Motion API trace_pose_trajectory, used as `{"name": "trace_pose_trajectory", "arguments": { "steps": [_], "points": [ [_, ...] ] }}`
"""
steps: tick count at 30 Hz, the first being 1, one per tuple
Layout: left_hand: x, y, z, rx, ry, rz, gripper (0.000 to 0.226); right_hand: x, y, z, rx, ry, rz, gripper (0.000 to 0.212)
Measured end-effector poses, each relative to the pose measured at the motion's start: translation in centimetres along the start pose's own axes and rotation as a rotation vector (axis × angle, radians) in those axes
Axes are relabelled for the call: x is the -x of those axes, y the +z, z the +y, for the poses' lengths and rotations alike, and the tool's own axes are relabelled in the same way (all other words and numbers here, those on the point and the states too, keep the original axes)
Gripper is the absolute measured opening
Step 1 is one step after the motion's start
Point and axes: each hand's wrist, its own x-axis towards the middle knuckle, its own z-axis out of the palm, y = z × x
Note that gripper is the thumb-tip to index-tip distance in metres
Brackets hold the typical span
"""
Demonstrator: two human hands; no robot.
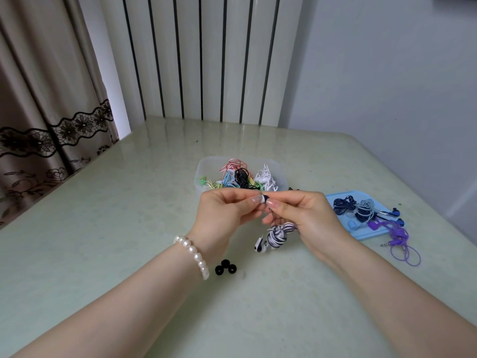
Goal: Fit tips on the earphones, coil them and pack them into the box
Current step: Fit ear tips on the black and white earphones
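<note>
My left hand (227, 210) and my right hand (304, 215) meet above the table, both pinching one earbud with a black tip (263, 198) between their fingertips. From that earbud hangs a black-and-white striped earphone bundle (277, 236), coiled and knotted, with its second earbud (259, 246) dangling near the table. Three loose black tips (225, 267) lie on the table below my left wrist. A clear plastic box (204, 174) behind my hands holds several coiled earphones in red, black, white, blue and green.
A blue lid (361, 235) at the right carries several coiled earphones in navy, light blue and purple; the purple cable (405, 254) trails off it onto the pale green table (103, 228). A curtain hangs at the left, a white radiator stands behind.
</note>
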Motion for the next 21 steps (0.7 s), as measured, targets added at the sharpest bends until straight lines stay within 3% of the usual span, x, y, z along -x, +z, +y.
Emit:
{"name": "trace_pose_trajectory", "arguments": {
  "steps": [2, 4, 6, 8, 16, 21],
  "points": [
    [-0.2, -0.3, 0.1, 0.027, -0.025, -0.007, 0.010, 0.0, -0.1, 0.0, 0.037, -0.001, -0.050, 0.023],
    [-0.4, -0.5, 0.2, 0.022, -0.038, 0.003, 0.012, 0.0, -0.4, -0.1, 0.110, 0.025, -0.096, 0.040],
    [-0.5, -0.7, 0.4, 0.009, -0.042, 0.021, 0.013, -0.1, -0.9, -0.4, 0.294, 0.060, -0.124, 0.060],
    [-0.7, -1.0, 0.6, 0.011, -0.056, 0.035, 0.012, -0.2, -1.2, -0.6, 0.495, 0.083, -0.136, 0.065],
    [-0.6, -1.0, 0.5, 0.024, -0.114, 0.020, 0.013, 0.4, 0.8, 1.5, 1.055, -0.032, 0.000, 0.042],
    [-0.7, -1.1, 1.1, -0.003, -0.071, 0.020, 0.014, 0.6, 0.7, 0.9, 0.933, -0.105, 0.006, 0.016]
  ]
}}
